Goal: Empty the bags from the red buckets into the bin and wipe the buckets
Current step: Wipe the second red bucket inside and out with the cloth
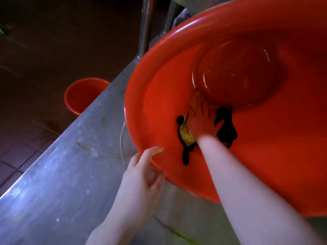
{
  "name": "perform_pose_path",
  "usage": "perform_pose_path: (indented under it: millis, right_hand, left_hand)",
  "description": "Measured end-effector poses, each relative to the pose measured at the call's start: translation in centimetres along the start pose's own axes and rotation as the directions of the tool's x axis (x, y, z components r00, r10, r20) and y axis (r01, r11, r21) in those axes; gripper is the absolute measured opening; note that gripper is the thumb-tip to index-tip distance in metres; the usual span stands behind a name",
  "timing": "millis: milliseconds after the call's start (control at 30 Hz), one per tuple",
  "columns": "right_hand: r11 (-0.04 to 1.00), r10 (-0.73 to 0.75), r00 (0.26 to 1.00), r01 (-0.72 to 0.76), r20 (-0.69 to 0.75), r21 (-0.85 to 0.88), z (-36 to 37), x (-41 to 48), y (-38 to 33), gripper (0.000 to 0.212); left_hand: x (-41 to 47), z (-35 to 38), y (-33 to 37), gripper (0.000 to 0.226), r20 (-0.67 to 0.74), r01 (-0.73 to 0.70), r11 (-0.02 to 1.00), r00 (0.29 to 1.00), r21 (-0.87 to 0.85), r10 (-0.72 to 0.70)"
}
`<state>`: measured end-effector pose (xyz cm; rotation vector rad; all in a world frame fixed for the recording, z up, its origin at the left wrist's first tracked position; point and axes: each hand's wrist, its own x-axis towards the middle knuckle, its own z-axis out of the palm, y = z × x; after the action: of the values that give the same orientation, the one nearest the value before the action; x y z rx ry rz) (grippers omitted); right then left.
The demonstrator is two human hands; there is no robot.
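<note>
A large red bucket [265, 138] lies tilted on the steel counter, its mouth facing me. My left hand [143, 172] grips its near rim, thumb inside and fingers curled under the lip. My right hand [201, 121] reaches deep into the bucket and presses a yellow cloth with black markings [187, 137] against the inner wall, just below the round bottom. The fingers lie spread over the cloth. A second red bucket [79, 96] stands upright on the floor to the left, partly hidden by the counter edge. I see no bag or bin.
The steel counter [62, 174] runs diagonally from lower left to upper right, with green smears and white specks on it. Dark tiled floor [35, 50] lies to the left. Metal table legs [145, 27] rise behind the bucket. A thin cord [122, 137] hangs beside the rim.
</note>
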<state>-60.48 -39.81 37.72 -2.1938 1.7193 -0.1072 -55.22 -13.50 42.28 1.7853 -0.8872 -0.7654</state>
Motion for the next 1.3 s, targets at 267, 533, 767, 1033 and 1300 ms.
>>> perform_pose_path:
  millis: [267,533,767,1033,1300]
  right_hand:
    - [0.992,-0.045,0.997,0.052,0.061,-0.113,-0.5,-0.2,1.0,0.057]
    - [0.933,-0.017,0.999,0.032,0.045,-0.359,-3.4,-0.4,5.2,0.053]
    - [0.938,-0.140,0.986,0.162,0.093,-0.308,-2.1,-6.6,2.7,0.054]
    - [0.904,-0.377,0.924,0.382,0.062,-0.192,0.4,-15.1,1.6,0.061]
    - [0.969,0.020,0.998,-0.006,0.055,-0.245,-2.0,-0.2,2.0,0.055]
  left_hand:
    - [4.9,-7.0,3.4,0.024,-0.232,-0.438,0.657,0.696,0.613,0.680]
    - [5.6,-3.4,-0.4,0.070,-0.150,-0.366,0.867,0.888,0.339,0.434]
    - [5.7,-0.5,-1.3,0.074,-0.258,-0.242,0.943,0.919,0.228,0.298]
    - [4.4,-0.1,-2.3,0.063,-0.246,-0.248,0.937,0.919,0.245,0.308]
    - [4.7,0.4,-2.2,0.057,-0.203,-0.232,0.953,0.941,0.194,0.271]
